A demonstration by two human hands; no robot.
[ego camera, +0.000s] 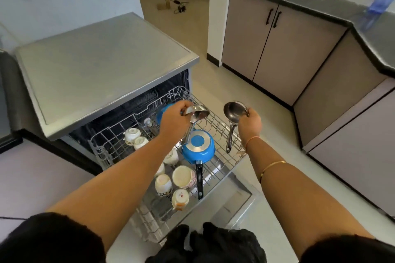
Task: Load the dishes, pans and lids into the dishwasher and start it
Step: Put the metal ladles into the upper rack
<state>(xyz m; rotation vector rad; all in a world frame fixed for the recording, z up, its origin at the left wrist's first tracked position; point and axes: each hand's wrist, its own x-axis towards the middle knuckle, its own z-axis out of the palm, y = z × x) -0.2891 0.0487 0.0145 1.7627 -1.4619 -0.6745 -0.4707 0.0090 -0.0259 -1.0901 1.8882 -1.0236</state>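
Wears black short sleeves (53, 239), hems ragged. Shows left hand (174, 118) and right hand (250, 123) bare. Carries orange thread (252, 140) at right wrist, gold bangle (272, 166) higher up.

Pulled-out grey wire dishwasher rack (220, 126): blue round pan with black handle (197, 149), upside down, mid-rack. White ceramic cups (163, 183), inverted, in a row along left edge.

Blue saucepan (198, 149) — black handle; white cups (163, 183); black countertop (320, 0).
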